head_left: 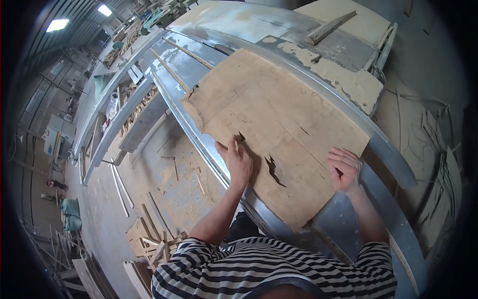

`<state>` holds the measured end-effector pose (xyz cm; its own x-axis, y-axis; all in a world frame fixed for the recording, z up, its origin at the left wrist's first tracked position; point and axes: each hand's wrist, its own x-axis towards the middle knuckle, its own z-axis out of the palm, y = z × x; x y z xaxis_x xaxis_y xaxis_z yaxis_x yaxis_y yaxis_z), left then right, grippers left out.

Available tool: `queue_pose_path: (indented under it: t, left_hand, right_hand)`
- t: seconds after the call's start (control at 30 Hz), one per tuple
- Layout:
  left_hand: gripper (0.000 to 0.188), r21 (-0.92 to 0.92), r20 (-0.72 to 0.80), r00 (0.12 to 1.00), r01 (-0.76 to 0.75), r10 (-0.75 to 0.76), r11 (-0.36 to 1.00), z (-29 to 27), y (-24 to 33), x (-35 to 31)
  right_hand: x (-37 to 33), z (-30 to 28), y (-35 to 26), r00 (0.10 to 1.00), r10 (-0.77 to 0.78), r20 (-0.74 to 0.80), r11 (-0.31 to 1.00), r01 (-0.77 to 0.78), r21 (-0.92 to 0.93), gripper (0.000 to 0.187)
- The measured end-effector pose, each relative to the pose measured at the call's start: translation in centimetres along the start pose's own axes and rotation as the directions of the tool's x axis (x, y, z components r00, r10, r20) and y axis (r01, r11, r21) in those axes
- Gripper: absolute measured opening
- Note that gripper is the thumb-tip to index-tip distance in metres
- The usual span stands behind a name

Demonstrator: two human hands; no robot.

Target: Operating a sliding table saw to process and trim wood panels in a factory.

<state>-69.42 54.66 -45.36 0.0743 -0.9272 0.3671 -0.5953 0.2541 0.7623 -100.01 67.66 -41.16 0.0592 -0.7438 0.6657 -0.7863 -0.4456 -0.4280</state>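
A large, thin tan wood veneer sheet (279, 109) lies across a metal-topped machine in front of me. It has a ragged left edge, a dark jagged hole near its close side and a few narrow splits. My left hand (235, 160) is over the sheet's left edge, beside a small dark tear, with thumb and fingers apart. On the sheet's right edge, my right hand (344, 169) is closed, its fingers curled over the border. The thumb of that hand and the underside of the edge are hidden.
A curved metal rail (318, 84) runs behind the sheet. Past it, a short wood block (331, 27) lies on a dusty surface. Wood strips (154, 239) and scraps litter the floor at left. Broken thin sheets (440, 164) are heaped at right.
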Motion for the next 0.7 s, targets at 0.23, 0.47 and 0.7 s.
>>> queue_pose_path:
  t: [0.23, 0.47, 0.7]
  left_hand:
    - [0.043, 0.01, 0.021, 0.99, 0.137, -0.137, 0.991, -0.7, 1.1, 2.4]
    - [0.039, 0.024, 0.005, 0.995, 0.103, -0.103, 0.994, -1.2, 0.4, 5.0]
    - [0.037, -0.024, 0.006, 0.988, 0.156, -0.156, 0.988, -1.3, -1.2, 7.3]
  right_hand:
    - [2.5, 1.5, 0.0, 1.0, -0.017, 0.01, 1.0, 0.017, 0.012, 0.012]
    - [4.2, 3.4, 0.3, 1.0, -0.03, 0.005, 0.999, 0.03, 0.021, 0.012]
    - [5.7, 5.4, 0.6, 1.0, -0.031, 0.001, 0.999, 0.031, 0.027, 0.011]
